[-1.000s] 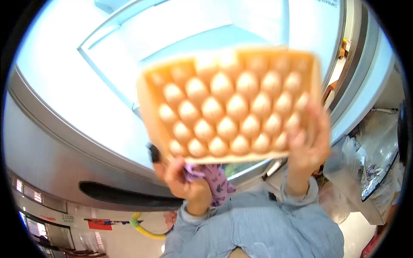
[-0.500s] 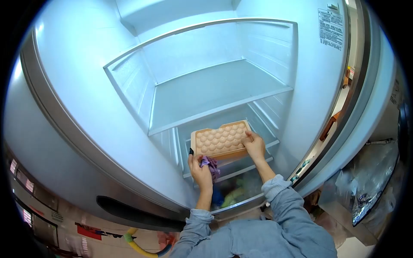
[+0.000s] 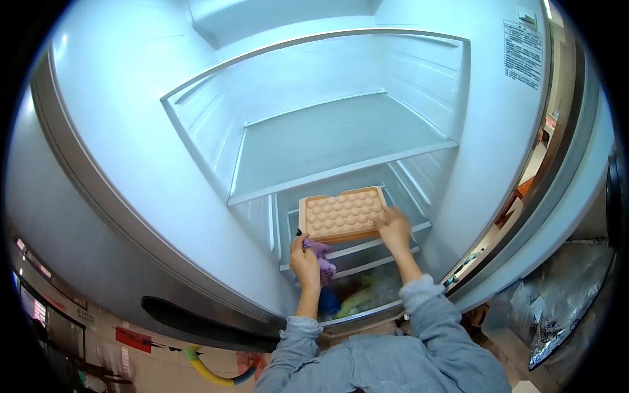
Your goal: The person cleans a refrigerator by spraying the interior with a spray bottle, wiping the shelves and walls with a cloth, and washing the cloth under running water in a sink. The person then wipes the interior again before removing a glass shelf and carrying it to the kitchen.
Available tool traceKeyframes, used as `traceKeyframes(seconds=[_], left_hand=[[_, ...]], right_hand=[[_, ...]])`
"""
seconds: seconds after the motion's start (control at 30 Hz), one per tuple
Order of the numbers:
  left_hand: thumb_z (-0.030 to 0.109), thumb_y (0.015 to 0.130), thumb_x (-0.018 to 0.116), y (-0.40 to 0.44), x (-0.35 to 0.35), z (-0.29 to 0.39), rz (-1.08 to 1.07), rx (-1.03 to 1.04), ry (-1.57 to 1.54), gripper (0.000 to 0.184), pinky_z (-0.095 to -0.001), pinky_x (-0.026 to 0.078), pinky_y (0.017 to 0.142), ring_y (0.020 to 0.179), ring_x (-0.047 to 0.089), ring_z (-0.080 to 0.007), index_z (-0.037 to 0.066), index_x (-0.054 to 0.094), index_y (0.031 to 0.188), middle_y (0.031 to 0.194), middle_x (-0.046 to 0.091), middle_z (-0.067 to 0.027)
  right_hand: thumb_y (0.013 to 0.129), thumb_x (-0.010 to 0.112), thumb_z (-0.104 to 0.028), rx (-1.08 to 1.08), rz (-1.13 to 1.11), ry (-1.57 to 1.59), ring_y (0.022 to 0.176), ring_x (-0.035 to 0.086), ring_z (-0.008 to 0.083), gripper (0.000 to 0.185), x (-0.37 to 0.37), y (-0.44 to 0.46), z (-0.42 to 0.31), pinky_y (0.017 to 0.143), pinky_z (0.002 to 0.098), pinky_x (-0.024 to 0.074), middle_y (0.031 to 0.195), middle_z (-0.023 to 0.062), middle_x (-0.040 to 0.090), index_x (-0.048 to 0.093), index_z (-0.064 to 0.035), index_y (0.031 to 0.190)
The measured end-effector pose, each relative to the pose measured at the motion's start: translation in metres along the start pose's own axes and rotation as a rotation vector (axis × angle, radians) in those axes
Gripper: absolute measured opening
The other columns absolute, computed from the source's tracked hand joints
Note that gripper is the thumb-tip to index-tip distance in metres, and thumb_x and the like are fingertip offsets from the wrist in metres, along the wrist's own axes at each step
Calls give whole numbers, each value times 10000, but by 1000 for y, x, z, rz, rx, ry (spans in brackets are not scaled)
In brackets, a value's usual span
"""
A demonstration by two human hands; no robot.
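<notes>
An orange tray [image 3: 344, 213] with rows of rounded bumps lies on the lower shelf inside an open refrigerator. At its left front corner, my left hand [image 3: 305, 262] is closed on a crumpled purple cloth [image 3: 320, 257], which hangs from the fingers. A small black item shows at the fingertips of that hand, too small to name. My right hand [image 3: 394, 227] is at the tray's right front edge, its fingers bent and touching it; the thumb is partly hidden.
A glass shelf [image 3: 341, 141] spans the refrigerator above the tray. Beneath it sits a drawer [image 3: 363, 311] with green and blue items. The refrigerator door [image 3: 164, 268] stands at left; plastic bags [image 3: 567, 301] fill the open door bin at right.
The tray went from close before the camera down onto the lower shelf. Since half a second ago it lies slightly farther right in view, and my right hand has shifted with it.
</notes>
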State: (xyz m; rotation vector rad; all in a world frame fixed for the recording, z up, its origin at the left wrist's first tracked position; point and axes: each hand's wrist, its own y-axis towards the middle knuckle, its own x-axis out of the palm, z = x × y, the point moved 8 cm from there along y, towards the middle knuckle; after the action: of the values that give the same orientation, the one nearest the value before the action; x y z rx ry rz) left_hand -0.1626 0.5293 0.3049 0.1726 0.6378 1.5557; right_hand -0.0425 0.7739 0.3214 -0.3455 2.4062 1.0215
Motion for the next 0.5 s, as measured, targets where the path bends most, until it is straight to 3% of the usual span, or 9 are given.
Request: traceKeyframes(seconds=[0.1,0.17,0.27,0.33,0.4,0.47,0.5], left_hand=[[56,836,473,0,-18,16,-3,-170,-97,182,-335,464,712,764,605,-280,0,611,939,809,618,-162],[80,865,460,6,-27,32,14,-136,-218,176,-316,467,624,659,590,-238,-11,596,932,732,592,-130],[136,914,425,10,-38,91,-66,-267,-608,193,-293,448,488,516,536,-175,-18,535,953,636,523,-75],[173,937,380,22,-45,137,-88,-319,-760,212,-283,443,464,496,519,-162,-6,482,987,619,511,-81],[177,940,356,48,-53,178,-41,-215,-866,223,-296,448,465,489,514,-174,-11,461,996,612,515,-92],[179,922,453,83,-48,205,-112,-17,-1056,198,-270,465,598,655,546,-147,-7,512,954,777,558,-82],[165,916,458,98,-42,218,-157,-42,-1117,181,-279,473,601,672,561,-164,-7,509,945,785,569,-99]], right_hand=[[764,591,-164,-21,58,295,628,550,238,133,-64,-8,-31,593,345,444,689,85,582,611,-35,788],[766,605,-99,26,5,534,597,530,197,73,-94,-4,-57,549,298,424,696,73,578,600,-27,775],[783,601,-72,-103,304,676,567,501,165,79,-149,30,-88,525,263,399,673,65,559,581,-2,751],[791,591,-79,-195,438,654,571,510,170,97,-167,52,-100,536,271,409,660,72,562,582,7,747],[794,588,-107,-177,423,648,580,518,178,130,-163,75,-103,553,273,416,665,80,570,584,14,747],[797,586,-143,-100,356,659,591,525,187,171,-153,97,-101,570,272,421,684,88,584,589,21,749],[794,587,-167,-100,369,607,597,531,184,194,-153,106,-99,573,273,425,691,92,590,596,24,758]])
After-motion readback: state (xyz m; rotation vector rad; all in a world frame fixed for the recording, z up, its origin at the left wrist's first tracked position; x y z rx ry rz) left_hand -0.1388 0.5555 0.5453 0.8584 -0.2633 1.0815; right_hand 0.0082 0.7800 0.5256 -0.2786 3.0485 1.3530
